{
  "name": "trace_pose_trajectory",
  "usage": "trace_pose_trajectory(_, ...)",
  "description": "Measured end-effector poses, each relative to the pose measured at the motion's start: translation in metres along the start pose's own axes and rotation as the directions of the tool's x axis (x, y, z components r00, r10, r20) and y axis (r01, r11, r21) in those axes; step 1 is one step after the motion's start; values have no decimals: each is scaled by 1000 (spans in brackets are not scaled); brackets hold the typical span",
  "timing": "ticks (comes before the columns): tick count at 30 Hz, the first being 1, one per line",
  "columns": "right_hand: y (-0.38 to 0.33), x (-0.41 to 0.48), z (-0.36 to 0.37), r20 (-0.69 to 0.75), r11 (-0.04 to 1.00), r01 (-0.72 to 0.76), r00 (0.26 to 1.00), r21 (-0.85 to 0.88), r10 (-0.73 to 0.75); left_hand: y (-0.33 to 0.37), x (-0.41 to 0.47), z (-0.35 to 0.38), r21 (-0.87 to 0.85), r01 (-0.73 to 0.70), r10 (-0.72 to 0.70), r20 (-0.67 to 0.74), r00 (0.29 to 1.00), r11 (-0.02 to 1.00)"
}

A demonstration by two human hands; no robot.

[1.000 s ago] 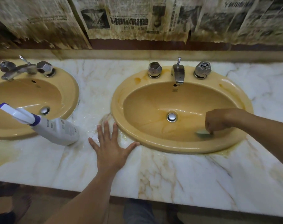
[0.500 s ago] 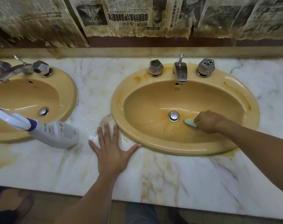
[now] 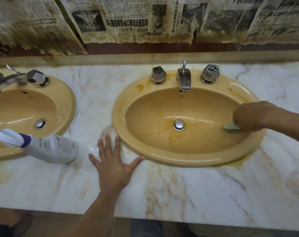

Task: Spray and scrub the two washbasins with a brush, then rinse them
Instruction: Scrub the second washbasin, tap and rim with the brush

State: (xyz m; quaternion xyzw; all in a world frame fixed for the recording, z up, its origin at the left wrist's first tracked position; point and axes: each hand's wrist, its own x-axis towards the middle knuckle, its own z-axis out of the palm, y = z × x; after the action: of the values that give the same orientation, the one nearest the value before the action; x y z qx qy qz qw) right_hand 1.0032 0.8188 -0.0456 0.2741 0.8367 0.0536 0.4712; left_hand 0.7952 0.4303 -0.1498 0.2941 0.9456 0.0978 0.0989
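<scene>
Two yellow washbasins are set in a white veined marble countertop (image 3: pixel 196 189): the left washbasin (image 3: pixel 66 100) at the left edge, the right washbasin (image 3: pixel 118 113) near centre. The counter is wet between them and stained yellow-brown beside the rims. Stained newspaper sheets (image 3: pixel 131 19) cover the far wall. The left hand (image 3: pixel 113 161) lies flat on the wet counter, fingers spread, holding nothing. The right hand (image 3: pixel 249 115) grips a pale green brush (image 3: pixel 231 126) against the right inner wall of the right washbasin. A white spray bottle (image 3: pixel 54 148) lies on its side, nozzle over the left washbasin.

Newspaper sheets (image 3: pixel 133 23): Chinese print, illegible
</scene>
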Motion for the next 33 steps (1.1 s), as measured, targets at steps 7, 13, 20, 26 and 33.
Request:
trace_pose_trajectory(7,-7,3,2,63,990,62,996,126,-70,0,0,0,7,-3,4,-6,1000,1000)
trace_pose_trajectory(13,-34,13,11,119,838,149,962,525,-245,-1,0,-1,-11,-3,3,-9,1000,1000)
trace_pose_trajectory(20,-6,9,14,71,931,79,991,355,-112,-1,1,-1,-3,3,-3,5,1000,1000)
trace_pose_trajectory(26,-92,18,6,48,549,169,932,819,-358,-1,1,0,9,2,-2,8,1000,1000)
trace_pose_trajectory(33,-94,41,0,75,878,141,978,458,-197,-1,1,0,0,-4,4,4,1000,1000)
